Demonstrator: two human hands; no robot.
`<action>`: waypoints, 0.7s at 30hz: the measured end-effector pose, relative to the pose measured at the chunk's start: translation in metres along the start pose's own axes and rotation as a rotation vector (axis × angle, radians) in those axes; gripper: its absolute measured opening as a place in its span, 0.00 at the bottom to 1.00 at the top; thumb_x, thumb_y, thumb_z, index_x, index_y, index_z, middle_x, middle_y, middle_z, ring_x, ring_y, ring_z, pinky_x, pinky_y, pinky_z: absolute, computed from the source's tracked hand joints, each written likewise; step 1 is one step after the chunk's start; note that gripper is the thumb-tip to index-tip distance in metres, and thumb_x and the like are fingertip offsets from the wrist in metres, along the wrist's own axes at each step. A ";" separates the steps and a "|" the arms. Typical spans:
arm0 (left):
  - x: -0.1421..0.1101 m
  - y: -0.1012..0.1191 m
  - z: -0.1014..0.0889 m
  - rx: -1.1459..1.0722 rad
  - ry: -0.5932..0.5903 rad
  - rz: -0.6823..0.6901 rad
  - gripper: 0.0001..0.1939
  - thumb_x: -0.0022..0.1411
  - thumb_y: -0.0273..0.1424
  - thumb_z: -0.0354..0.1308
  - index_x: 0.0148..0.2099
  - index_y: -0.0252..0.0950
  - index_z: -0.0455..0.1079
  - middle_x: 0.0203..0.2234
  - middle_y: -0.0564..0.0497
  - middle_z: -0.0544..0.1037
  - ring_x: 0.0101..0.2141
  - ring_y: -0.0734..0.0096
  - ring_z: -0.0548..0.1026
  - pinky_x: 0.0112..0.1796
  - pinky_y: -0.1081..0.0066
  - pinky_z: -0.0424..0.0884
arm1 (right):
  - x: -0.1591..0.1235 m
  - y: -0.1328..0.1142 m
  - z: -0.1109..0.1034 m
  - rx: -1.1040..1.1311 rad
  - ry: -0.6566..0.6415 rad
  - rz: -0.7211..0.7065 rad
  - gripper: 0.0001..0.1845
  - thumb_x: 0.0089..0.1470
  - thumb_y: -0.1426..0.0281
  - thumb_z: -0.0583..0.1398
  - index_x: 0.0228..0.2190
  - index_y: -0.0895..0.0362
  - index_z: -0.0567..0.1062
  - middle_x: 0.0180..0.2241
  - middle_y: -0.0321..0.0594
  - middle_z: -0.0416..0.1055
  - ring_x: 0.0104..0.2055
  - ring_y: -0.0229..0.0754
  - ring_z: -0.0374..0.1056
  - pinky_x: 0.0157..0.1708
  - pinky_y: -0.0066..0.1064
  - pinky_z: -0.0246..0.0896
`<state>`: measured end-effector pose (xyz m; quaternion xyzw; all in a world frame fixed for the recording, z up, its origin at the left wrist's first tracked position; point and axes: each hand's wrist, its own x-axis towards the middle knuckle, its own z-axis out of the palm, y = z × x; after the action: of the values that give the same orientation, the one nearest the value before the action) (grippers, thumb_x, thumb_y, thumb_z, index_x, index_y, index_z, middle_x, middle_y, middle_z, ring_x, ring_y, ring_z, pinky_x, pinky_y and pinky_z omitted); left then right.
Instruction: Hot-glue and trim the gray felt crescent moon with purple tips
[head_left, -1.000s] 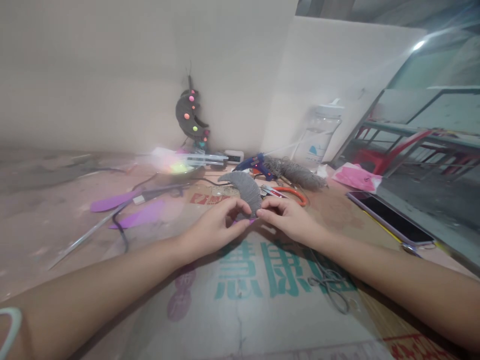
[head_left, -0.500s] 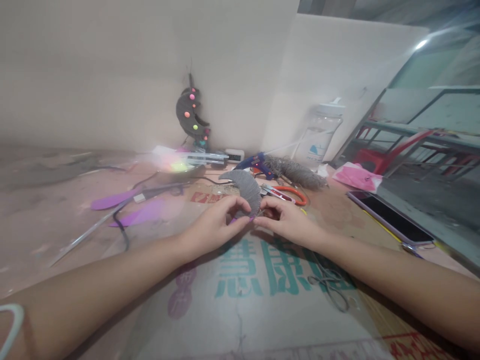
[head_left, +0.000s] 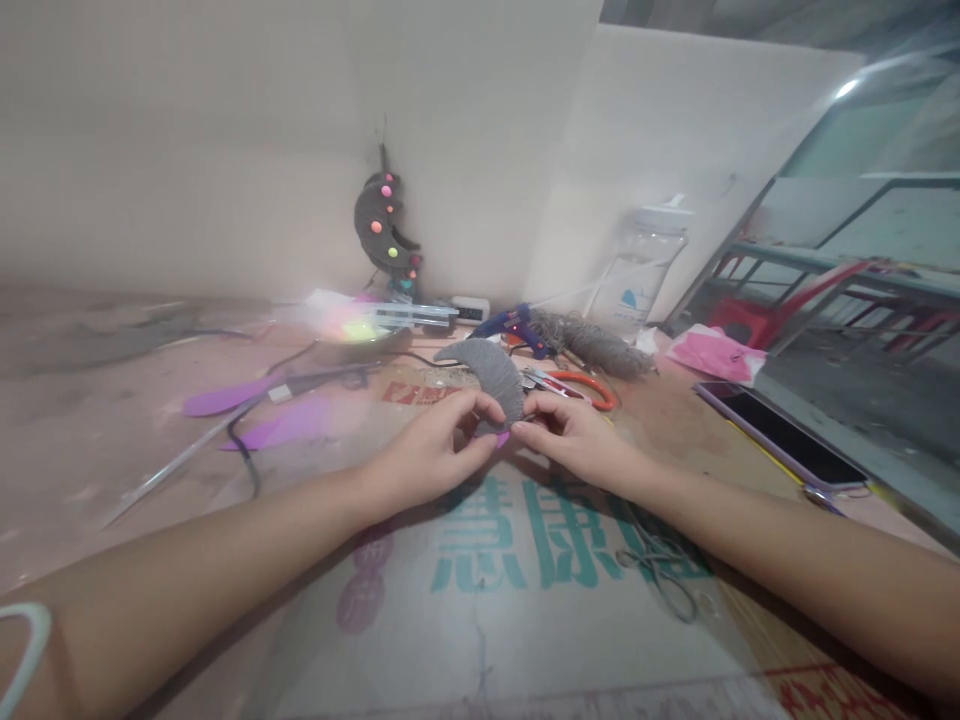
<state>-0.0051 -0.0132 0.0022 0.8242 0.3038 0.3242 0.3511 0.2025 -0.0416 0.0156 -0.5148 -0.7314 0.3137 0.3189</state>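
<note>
Left hand [head_left: 431, 452] pinches a ribbed, grey, yarn-wrapped crescent [head_left: 495, 372]; right hand [head_left: 583, 440] pinches at its edge, over teal-printed flat cardboard [head_left: 585, 640], pale wall [head_left: 225, 150] behind.

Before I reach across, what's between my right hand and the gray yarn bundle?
In the head view, orange-handled scissors lie between your right hand and the gray yarn bundle, partly hidden by the hand.

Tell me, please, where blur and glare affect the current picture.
Head view, centre: the gray crescent is clear enough to show its strands; head view, left of centre: the neon-coloured items smear into haze; head view, upper right: a light flares.
</note>
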 end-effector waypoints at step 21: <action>-0.002 -0.002 0.000 -0.126 0.022 -0.021 0.19 0.55 0.22 0.52 0.50 0.39 0.62 0.39 0.51 0.69 0.38 0.72 0.71 0.39 0.72 0.71 | 0.000 0.002 -0.001 0.187 0.027 0.087 0.18 0.56 0.53 0.57 0.26 0.55 0.66 0.20 0.29 0.58 0.20 0.33 0.56 0.20 0.27 0.52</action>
<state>-0.0072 -0.0135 0.0001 0.7937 0.2952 0.3478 0.4025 0.2042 -0.0406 0.0149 -0.5183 -0.6713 0.3873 0.3616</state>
